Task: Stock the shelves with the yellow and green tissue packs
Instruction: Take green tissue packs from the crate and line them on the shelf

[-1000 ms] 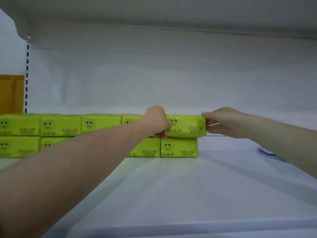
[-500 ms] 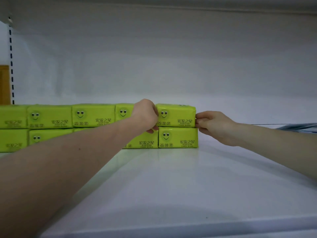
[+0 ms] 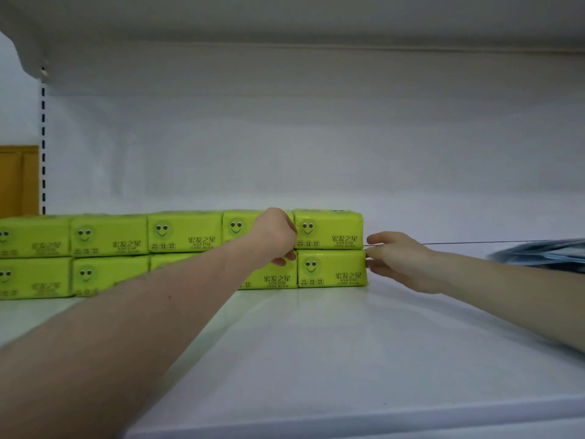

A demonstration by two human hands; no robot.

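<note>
Left hand (image 3: 274, 234): curled into a loose fist, grip narrow, knuckles against the front of the upper row where two packs meet; thumb tip touches the seam between rows. Whether it pinches anything cannot be told.

Right hand (image 3: 399, 260): fingers partly bent, fingertips (image 3: 371, 254) on the right end faces of the end stack; grip pressing, not wrapped around either pack.

Top end yellow-green plastic-wrapped tissue pack (image 3: 329, 229): rectangular brick, glossy film, printed smiling face and dark lettering; rests squarely on the bottom end yellow-green tissue pack (image 3: 332, 268), at 12 o'clock of centre.

Two-tier row of matching yellow-green packs (image 3: 107, 253): runs toward 9 o'clock, blurred.

White smooth metal shelf (image 3: 316, 350): bare, faintly reflective.

Blue-grey flat stack (image 3: 544, 254): 3 o'clock, blurred.
</note>
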